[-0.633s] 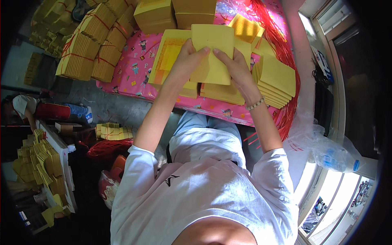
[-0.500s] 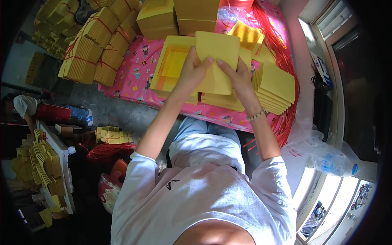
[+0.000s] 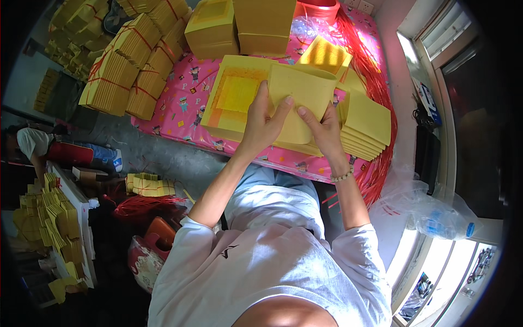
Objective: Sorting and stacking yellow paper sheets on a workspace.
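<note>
Both hands grip a yellow paper sheaf (image 3: pixel 299 87), which bows between them above the pink table. My left hand (image 3: pixel 265 117) clasps its left edge with the thumb pressed on the face. On the right edge my right hand (image 3: pixel 325 131), with a beaded bracelet on the wrist, does the same; its fingers are partly hidden behind the paper. Just left of the sheaf lies a stack of yellow paper (image 3: pixel 223 117) with a printed square on top. To the right a fanned stack of yellow sheets (image 3: pixel 368 122) rests near the table's edge.
Tall yellow paper stacks (image 3: pixel 212 38) stand at the back. Tied yellow bundles (image 3: pixel 111 82) are piled at the left. Red strips (image 3: pixel 387 109) trail down the right side of the pink tablecloth (image 3: pixel 180 120) from a red bucket (image 3: pixel 321 10). Another person (image 3: pixel 38 144) bends at the far left.
The sheaf has come slightly nearer and to the right with both hands, and its top edge now curves where it was flat.
</note>
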### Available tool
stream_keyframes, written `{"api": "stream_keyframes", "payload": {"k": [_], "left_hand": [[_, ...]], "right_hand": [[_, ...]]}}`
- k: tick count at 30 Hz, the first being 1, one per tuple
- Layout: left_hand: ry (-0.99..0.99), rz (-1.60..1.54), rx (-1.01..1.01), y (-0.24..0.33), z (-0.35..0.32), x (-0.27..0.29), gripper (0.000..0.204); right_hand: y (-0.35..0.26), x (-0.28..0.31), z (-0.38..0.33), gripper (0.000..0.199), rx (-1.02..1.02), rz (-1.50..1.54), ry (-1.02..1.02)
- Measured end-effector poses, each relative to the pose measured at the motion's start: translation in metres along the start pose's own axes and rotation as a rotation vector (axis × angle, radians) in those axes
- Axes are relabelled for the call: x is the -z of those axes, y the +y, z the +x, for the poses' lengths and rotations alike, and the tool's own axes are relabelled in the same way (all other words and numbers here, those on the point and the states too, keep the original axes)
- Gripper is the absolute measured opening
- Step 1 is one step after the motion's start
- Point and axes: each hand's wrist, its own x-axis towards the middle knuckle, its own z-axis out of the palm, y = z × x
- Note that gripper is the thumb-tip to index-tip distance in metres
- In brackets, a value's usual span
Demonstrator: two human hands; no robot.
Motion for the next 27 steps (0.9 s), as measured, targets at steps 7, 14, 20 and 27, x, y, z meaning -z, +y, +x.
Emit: {"api": "stream_keyframes", "payload": {"k": [7,14,20,27], "left_hand": [[-0.024,-0.057,0.055,0.001,0.000,0.003,0.029],[-0.002,-0.057,0.047,0.003,-0.002,0.003,0.029],[-0.001,-0.055,0.026,-0.005,0.000,0.002,0.028],[-0.036,-0.187,0.292,-0.001,0.015,0.006,0.026]], "right_hand": [[0.001,-0.002,-0.001,0.040,-0.004,0.001,0.014],[-0.003,-0.005,-0.001,0.040,-0.005,-0.021,0.009],[-0.001,-0.007,-0.001,0.036,0.016,-0.030,0.062],[-0.002,-0.004,0.011,0.031,-0.054,-0.002,0.136]]}}
